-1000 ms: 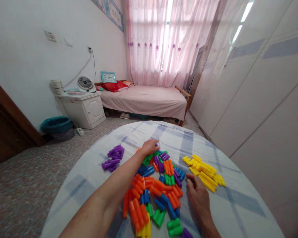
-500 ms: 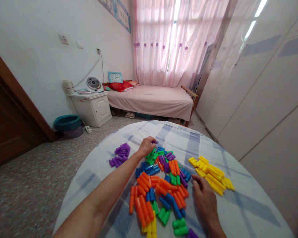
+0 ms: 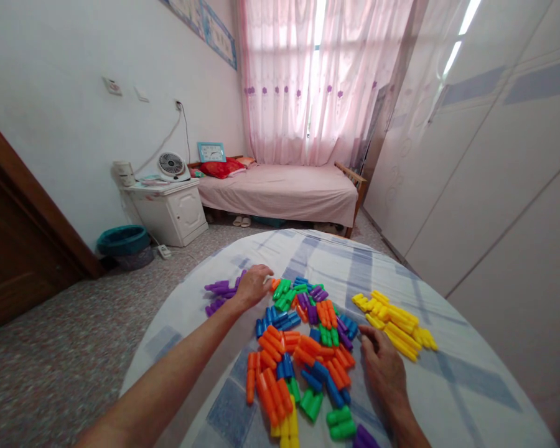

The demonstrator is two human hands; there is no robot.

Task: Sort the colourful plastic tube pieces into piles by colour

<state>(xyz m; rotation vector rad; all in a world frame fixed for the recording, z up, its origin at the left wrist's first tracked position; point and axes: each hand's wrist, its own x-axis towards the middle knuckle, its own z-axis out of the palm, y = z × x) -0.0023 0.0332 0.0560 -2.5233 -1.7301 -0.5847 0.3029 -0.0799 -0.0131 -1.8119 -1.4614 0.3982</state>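
Purple blocks [image 3: 221, 288], smooth and tubular, lie heaped at the left of the checked tablecloth [image 3: 168, 373]. The left hand [image 3: 253, 287] hides part of this heap; its fingers bend, grip indeterminable. The right hand [image 3: 385, 367] rests half-open, palm concealed.

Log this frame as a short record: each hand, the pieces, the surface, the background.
Left hand: between purple group and mixed pile; grip unclear
Right hand: between mixed pile and yellow group; grip unclear
Mixed pile colours: orange, blue, green, purple, yellow
Surface: white tablecloth with blue bands
Background: bed, pink curtains, fan on white cabinet
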